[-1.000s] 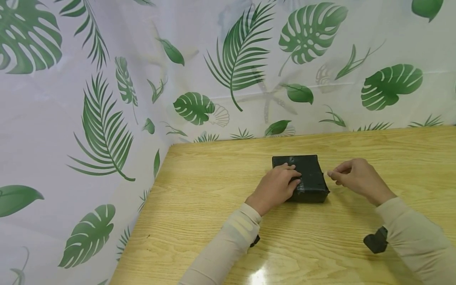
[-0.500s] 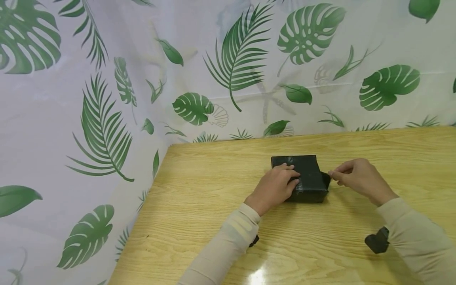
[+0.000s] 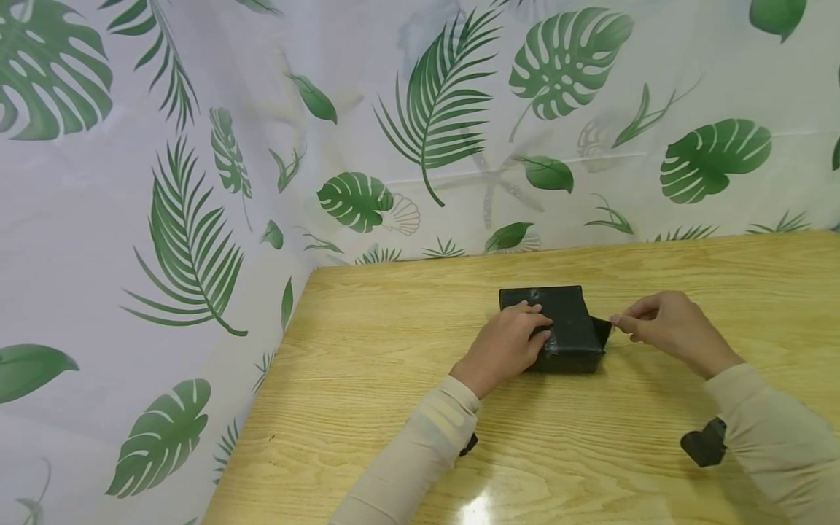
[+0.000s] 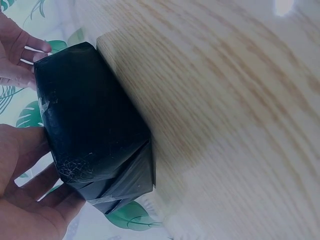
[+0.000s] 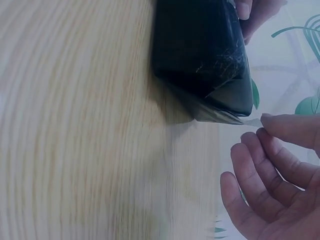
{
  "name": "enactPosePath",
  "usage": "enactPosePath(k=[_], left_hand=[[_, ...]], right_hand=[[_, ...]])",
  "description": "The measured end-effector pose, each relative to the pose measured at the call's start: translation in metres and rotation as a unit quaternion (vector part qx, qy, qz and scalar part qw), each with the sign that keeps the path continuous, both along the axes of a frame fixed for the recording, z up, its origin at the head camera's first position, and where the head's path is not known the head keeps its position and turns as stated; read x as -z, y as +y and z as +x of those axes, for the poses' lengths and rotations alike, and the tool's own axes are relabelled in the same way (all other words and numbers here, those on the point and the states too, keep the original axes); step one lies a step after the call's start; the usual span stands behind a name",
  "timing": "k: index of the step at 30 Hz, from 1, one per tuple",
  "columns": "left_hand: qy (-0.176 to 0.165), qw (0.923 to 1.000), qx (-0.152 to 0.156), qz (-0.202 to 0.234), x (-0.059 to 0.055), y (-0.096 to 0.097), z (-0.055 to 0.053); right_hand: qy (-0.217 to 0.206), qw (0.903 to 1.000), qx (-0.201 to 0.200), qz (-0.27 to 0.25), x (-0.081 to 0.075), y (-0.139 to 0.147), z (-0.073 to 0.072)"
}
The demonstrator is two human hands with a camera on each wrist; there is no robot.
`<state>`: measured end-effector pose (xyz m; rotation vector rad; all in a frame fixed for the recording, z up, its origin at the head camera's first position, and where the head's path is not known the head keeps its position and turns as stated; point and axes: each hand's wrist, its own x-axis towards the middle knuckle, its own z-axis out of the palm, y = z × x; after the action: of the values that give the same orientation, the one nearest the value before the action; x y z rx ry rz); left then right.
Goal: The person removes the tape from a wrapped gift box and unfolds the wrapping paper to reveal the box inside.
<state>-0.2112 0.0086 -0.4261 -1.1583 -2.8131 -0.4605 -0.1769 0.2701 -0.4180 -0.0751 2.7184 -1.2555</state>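
Note:
A flat box wrapped in black plastic [image 3: 567,313] sits on the table, with bits of clear tape on it. My left hand [image 3: 505,346] rests on its top, fingers spread over the left part. In the left wrist view, the folded end of the wrapping [image 4: 130,180] shows beside that hand. To the right of the box, my right hand [image 3: 676,332] pinches a clear strip of tape [image 5: 254,122] between thumb and index finger, the other fingers loosely bent. That strip joins a black wrapping flap [image 3: 600,332], which stands out from the box's right end.
The wood-grain table [image 3: 367,350] meets a white leaf-print curtain [image 3: 459,146] behind and on the left. Under the right forearm shows a small black object [image 3: 705,443]; another black piece [image 3: 469,445] peeks out by the left sleeve.
My right hand has drawn slightly right, and the black flap, at first close to the box's right end, now stands away from it. The left hand stays on top of the box.

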Motion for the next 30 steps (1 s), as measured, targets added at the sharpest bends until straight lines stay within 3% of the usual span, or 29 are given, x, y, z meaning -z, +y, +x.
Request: enactPosePath(k=[17, 30], left_hand=[[0.002, 1.0, 0.0, 0.006, 0.0, 0.0, 0.0], [0.001, 0.9999, -0.001, 0.013, 0.0, -0.001, -0.001]], right_hand=[[-0.007, 0.9998, -0.003, 0.019, 0.005, 0.021, 0.0], [-0.036, 0.9988, 0.01, 0.03, 0.016, 0.042, -0.002]])
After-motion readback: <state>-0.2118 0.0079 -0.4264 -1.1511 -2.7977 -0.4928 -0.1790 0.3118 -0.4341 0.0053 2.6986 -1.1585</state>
